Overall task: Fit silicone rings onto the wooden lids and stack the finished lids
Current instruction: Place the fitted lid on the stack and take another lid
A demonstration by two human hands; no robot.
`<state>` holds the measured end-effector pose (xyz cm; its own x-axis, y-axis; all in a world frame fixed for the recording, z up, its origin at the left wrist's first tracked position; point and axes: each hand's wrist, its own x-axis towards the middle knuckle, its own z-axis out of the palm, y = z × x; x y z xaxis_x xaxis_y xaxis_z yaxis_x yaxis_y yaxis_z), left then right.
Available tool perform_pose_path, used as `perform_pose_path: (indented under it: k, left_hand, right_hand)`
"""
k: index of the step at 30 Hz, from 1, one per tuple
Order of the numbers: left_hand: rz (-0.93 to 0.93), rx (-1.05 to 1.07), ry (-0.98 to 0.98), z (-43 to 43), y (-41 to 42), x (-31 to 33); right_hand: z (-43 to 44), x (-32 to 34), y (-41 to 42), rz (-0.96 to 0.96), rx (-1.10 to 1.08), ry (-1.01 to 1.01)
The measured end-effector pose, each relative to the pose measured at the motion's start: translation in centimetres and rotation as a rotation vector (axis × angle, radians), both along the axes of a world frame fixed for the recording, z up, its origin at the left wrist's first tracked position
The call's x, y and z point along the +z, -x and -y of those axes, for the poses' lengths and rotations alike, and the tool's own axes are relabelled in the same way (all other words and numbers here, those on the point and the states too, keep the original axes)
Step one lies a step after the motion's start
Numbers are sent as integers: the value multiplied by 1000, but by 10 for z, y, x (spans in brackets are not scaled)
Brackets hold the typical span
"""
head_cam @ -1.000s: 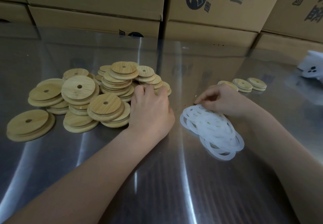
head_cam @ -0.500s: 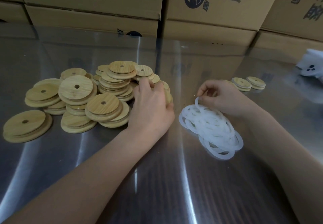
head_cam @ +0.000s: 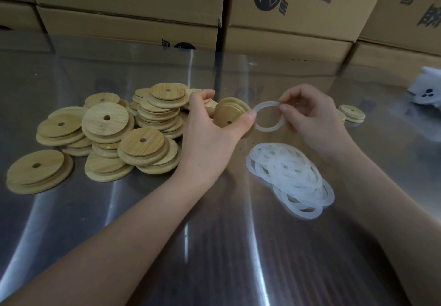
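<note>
My left hand (head_cam: 212, 136) grips one wooden lid (head_cam: 229, 112), raised off the table and tilted on edge. My right hand (head_cam: 310, 117) pinches a white silicone ring (head_cam: 269, 127) between thumb and forefinger, held just right of that lid and close to my left thumb. A heap of loose wooden lids (head_cam: 107, 136), each with a small hole, lies on the left of the steel table (head_cam: 214, 246). Several silicone rings (head_cam: 291, 176) lie in a pile below my right hand. A short stack of lids (head_cam: 352, 112) sits at the right, behind my right hand.
Cardboard boxes (head_cam: 133, 4) line the far edge of the table. A white object with dark dots (head_cam: 427, 89) sits at the far right.
My left hand has lifted a lid out of the heap and turned it on edge. My right hand has picked one ring from the pile and raised it beside the lid.
</note>
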<state>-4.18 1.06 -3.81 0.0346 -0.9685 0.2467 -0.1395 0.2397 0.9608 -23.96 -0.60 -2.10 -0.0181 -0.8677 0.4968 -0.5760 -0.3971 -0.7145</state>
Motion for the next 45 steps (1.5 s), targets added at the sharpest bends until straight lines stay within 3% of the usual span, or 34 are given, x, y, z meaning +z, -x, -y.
perform_pose_path:
  k: [9, 13, 18, 24, 31, 45]
  left_hand:
    - [-431, -151, -211, -1, -4, 5]
    - [-507, -158, -275, 3, -6, 4]
    - [-565, -219, -345, 6, -5, 3]
    - [-412, -362, -330, 1, -2, 2]
    - [-273, -396, -220, -3, 3, -3]
    - [-214, -384, -116, -3, 4, -6]
  right_hand:
    - [-7, 8, -5, 259, 115, -45]
    - [-8, 12, -4, 320, 112, -77]
    - [-9, 12, -7, 364, 297, -210]
    - [-12, 6, -17, 300, 432, -281]
    - [-14, -1, -28, 260, 369, -167]
    - [-13, -1, -30, 232, 281, -51]
